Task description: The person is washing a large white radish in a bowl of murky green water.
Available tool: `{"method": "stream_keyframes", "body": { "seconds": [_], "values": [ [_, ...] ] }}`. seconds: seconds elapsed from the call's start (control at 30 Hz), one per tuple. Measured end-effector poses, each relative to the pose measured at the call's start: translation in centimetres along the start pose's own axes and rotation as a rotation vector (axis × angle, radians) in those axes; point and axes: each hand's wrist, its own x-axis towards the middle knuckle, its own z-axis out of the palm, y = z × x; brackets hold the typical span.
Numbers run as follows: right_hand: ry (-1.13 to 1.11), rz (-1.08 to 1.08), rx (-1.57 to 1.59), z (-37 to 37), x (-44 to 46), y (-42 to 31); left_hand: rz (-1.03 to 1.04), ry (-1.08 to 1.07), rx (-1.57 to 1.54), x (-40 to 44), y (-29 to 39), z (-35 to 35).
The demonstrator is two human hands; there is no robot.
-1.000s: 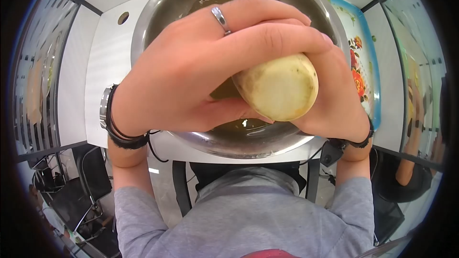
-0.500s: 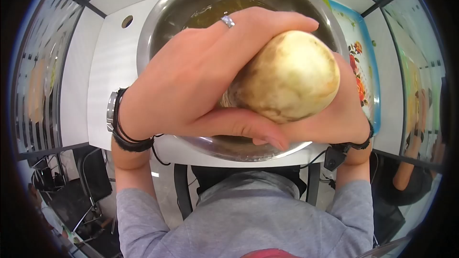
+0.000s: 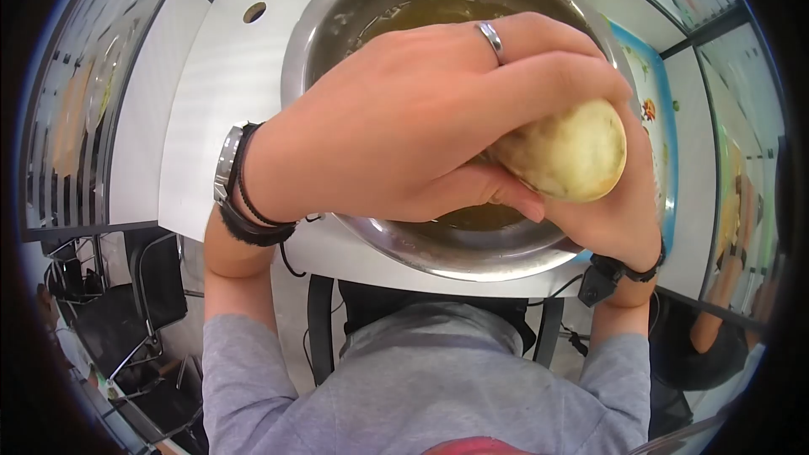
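Observation:
My left hand [image 3: 396,118], with a ring and a watch, is wrapped round a pale yellow-brown, rounded object [image 3: 581,152]. On the object's far right side is my right hand [image 3: 619,211], pressed against it, with its fingers mostly hidden behind the object and my left hand. Both hands are above a large metal basin [image 3: 413,259] that holds yellowish liquid [image 3: 480,217]. The smooth, rounded end of the object faces up toward the camera.
The basin stands on a white table [image 3: 202,93] with a round hole [image 3: 254,13] at the back left. A blue-rimmed floral tray [image 3: 670,160] lies right of the basin. Low partitions flank the table. Black chairs [image 3: 156,278] stand at the lower left.
The view has shifted, so the basin appears further right. The object was tilted up and showed more of its side half a second ago; now my left hand's fingers cover more of it.

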Motion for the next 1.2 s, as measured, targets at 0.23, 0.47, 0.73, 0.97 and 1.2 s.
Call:
{"method": "stream_keyframes", "body": {
  "seconds": [0.23,0.47,0.73,0.97,1.2],
  "values": [
    [0.016,-0.198,-0.2,0.0,0.5,0.3,0.165,0.1,0.034,0.2,-1.4,1.1],
    [-0.037,-0.105,-0.023,-0.1,-0.2,0.4,0.025,0.016,0.047,-0.3,0.1,-0.1],
    [-0.056,0.008,0.234,-0.3,-0.1,-0.6,-0.065,-0.089,0.079,-0.6,0.3,-0.7],
    [-0.066,-0.048,0.26,-0.3,-0.2,-0.2,0.003,-0.035,-0.013,-0.6,-0.4,-0.2],
    [-0.026,-0.191,0.145,-0.1,-0.2,0.3,-0.005,-0.003,-0.034,-0.3,0.1,-0.2]
  ]
}}
